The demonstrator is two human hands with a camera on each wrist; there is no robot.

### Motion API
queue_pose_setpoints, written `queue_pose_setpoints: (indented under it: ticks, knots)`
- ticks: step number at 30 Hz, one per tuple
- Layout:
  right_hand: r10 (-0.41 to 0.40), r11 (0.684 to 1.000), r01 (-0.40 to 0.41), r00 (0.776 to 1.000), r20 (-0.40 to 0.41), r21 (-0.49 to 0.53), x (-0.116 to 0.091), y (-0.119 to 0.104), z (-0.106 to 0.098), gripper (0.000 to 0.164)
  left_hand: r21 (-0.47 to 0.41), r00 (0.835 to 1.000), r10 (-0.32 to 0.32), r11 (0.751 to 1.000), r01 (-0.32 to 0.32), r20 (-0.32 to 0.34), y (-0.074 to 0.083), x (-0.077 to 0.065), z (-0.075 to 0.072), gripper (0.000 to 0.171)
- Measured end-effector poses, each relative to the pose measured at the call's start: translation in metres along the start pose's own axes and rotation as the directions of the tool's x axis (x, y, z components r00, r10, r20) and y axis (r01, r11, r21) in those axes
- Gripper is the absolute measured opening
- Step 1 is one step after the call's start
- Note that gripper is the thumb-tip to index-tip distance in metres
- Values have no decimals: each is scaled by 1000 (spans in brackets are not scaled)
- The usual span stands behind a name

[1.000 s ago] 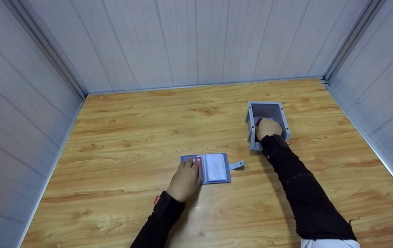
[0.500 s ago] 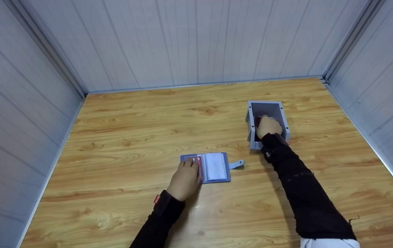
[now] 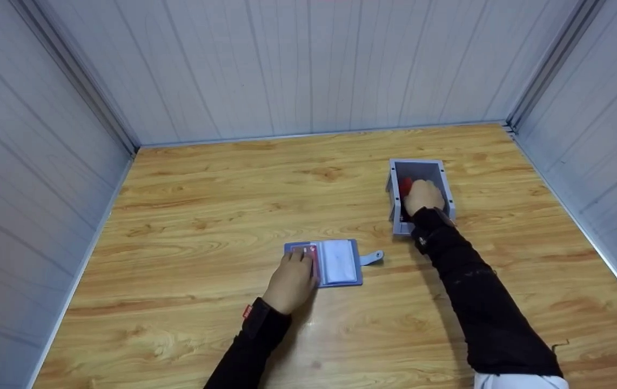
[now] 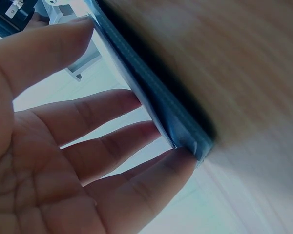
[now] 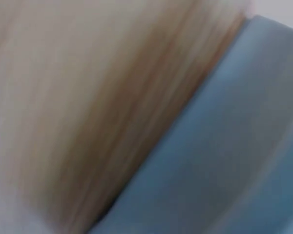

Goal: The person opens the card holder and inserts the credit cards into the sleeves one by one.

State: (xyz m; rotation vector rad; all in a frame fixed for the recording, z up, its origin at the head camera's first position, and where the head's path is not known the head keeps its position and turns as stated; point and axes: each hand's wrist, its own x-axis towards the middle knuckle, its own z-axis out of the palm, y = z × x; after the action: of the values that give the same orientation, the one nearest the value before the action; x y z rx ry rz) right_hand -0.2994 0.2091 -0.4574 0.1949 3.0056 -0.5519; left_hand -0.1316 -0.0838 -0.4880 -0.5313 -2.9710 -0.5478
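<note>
A blue card holder [image 3: 339, 262] lies spread open on the wooden table, its strap with a snap [image 3: 372, 257] pointing right. Behind its left sleeve shows a red card [image 3: 315, 259]. My left hand [image 3: 290, 281] rests on that left half; in the left wrist view its extended fingers [image 4: 122, 146] touch the holder's face near the edge. My right hand [image 3: 423, 195] reaches down into a grey bin [image 3: 397, 216], fingertips hidden. Something red [image 3: 405, 186] shows beside it in the bin; whether the hand holds it I cannot tell. The right wrist view has only the blurred bin wall [image 5: 200, 141] and table.
White panel walls [image 3: 287, 70] enclose the table [image 3: 206, 216] at the back and both sides. The bin stands at the right, behind the card holder. Its raised sides surround my right hand.
Inside the bin my right hand shifts slightly, and a brighter red surface now shows at its left where it looked dark before. My left hand and the card holder stay put.
</note>
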Motion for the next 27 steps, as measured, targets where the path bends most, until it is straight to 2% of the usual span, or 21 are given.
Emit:
queue_pose_setpoints:
  ticks: [4,10,15,18,21,24,27]
  knots:
    - [-27,999,28,999,-30,26,-1,2,-6,24,-5,1000,2,1000,-2,0,0,0,-1,42]
    - [-82,987,94,993,-88,134,-7,5,-21,21,14,999,20,1000,-19,-31,1,-2,0,36]
    - [-33,950,92,980,-195,298,-14,3,-38,30,35,998,23,999,-20,-65,2,-2,2,28]
    - [6,909,108,963,-270,402,-20,-1,-46,30,43,997,29,999,-26,-72,2,-2,4,29]
    - [-4,858,148,960,-281,493,-28,-7,-49,28,55,997,35,998,-31,-64,1,-2,4,32]
    - [-64,793,183,973,-220,582,-38,-12,-47,28,57,997,38,998,-35,-62,1,-1,3,33]
    - [-128,723,181,983,-129,667,-47,-14,-39,29,42,997,36,999,-33,-65,1,-1,3,32]
